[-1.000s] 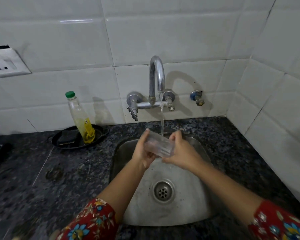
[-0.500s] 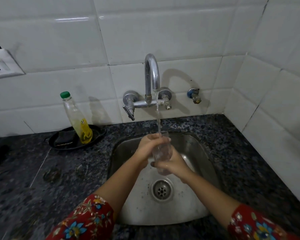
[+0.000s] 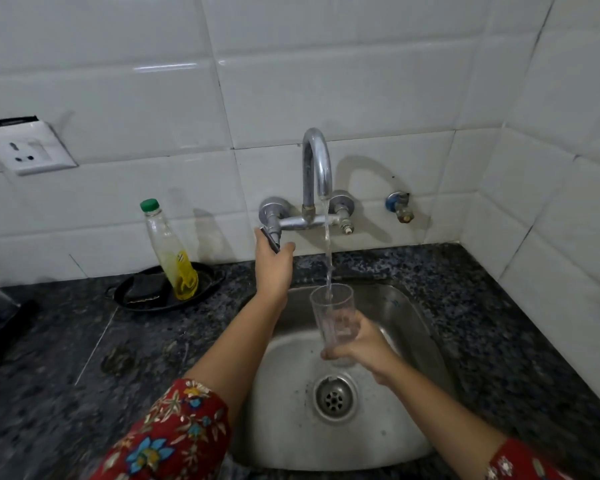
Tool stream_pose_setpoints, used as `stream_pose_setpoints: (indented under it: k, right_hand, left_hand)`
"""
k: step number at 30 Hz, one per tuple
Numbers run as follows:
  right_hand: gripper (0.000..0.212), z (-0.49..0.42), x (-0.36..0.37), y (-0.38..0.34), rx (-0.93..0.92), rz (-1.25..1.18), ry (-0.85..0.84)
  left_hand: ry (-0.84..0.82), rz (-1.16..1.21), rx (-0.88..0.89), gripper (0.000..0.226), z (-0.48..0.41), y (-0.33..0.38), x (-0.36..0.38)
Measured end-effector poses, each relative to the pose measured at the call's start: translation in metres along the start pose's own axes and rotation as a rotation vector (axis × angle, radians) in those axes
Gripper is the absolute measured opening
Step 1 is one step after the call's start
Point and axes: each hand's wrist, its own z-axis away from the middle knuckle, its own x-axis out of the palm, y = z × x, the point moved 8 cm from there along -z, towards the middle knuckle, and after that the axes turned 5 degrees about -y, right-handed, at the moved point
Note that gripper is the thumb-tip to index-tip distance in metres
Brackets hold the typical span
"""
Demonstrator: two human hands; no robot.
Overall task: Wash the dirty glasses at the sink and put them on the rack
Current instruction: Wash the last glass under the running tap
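Left hand had left the glass to pinch the lever; right hand gripped its base, upright under the stream above the sink — wet, slippery, fragile, likely best held low.

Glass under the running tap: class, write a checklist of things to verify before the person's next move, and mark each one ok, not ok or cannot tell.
1. The right hand grips the glass firmly near its base: ok.
2. The glass stands upright with its mouth under the water stream: ok.
3. The left hand is on the tap lever: ok.
4. Water shut off: not ok, it is running.
5. The glass is rinsed clean: cannot tell.
6. The rack is within reach: cannot tell, it is not in view.
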Motion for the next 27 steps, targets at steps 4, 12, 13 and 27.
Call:
stream_pose_setpoints:
  k: [4, 12, 13, 27]
  right_hand:
    - [0.074, -0.004, -0.003, -0.010, -0.016, -0.059, 0.026]
    - [0.070, 0.008, -0.001, 0.000, 0.017, -0.069, -0.002]
    - [0.067, 0.011, -0.005, -0.001, 0.007, -0.055, 0.005]
    - [0.080, 0.046, -0.047, -0.057, -0.253, 0.137, 0.217]
  left_hand:
    - [0.002, -0.106, 0.047, 0.072, 0.005, 0.005, 0.001]
    - [-0.139, -0.386, 0.156, 0.064, 0.016, 0.009, -0.002]
    - [-0.126, -0.384, 0.175, 0.060, 0.021, 0.006, -0.006]
    - [-0.159, -0.500, 0.081, 0.041, 0.119, -0.084, 0.005]
